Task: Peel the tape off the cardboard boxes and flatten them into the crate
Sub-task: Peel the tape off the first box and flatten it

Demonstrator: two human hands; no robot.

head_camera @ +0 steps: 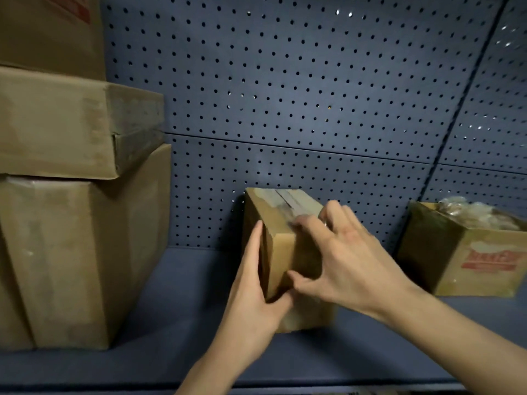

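A small brown cardboard box [281, 246] stands on the blue shelf [182, 309], close to the pegboard back wall. Clear tape [288, 202] runs along its top seam. My left hand [253, 283] lies flat against the box's left face, fingers straight, thumb under its near corner. My right hand [339, 252] reaches over the box's near right side; its fingertips sit on the tape at the top edge and its thumb presses the front face. Whether the fingertips pinch the tape is hidden. No crate is in view.
A stack of large closed cardboard boxes [74, 209] fills the left of the shelf. An open box [467, 252] with red print and bagged contents stands at the right. The blue pegboard wall [313, 95] rises behind. The shelf's front edge runs along the bottom.
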